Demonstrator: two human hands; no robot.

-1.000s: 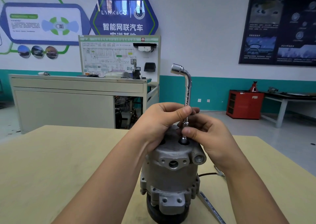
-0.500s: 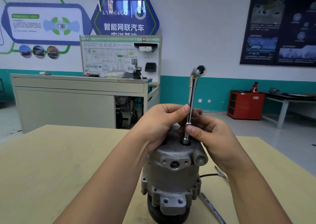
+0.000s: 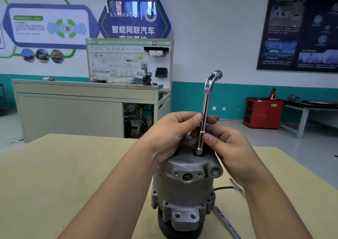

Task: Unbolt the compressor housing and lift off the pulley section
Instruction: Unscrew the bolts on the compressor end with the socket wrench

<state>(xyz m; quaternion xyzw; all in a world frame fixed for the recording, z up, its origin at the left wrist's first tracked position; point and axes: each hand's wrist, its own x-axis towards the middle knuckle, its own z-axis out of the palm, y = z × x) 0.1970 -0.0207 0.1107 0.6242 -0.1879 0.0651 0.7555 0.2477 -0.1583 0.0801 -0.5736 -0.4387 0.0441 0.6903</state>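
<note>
A grey metal compressor [image 3: 184,184] stood on end on a tan table [image 3: 54,174], its dark pulley [image 3: 164,227] at the bottom. An L-shaped socket wrench [image 3: 204,110] rose nearly upright from a recess in the compressor's top, with its bent end up and pointing right. The bolt under it was hidden, so whether the socket sat on one can't be told. L hand [image 3: 170,134], over the compressor's top-left, curled fingers & thumb round the wrench shaft. R hand [image 3: 230,147], at its top-right, pinched the shaft lower down btwn thumb & fingertips. A flat metal bar [image 3: 226,224] lay just right of the compressor's base, and a black wire [image 3: 223,188] ran out from its right side.
</note>
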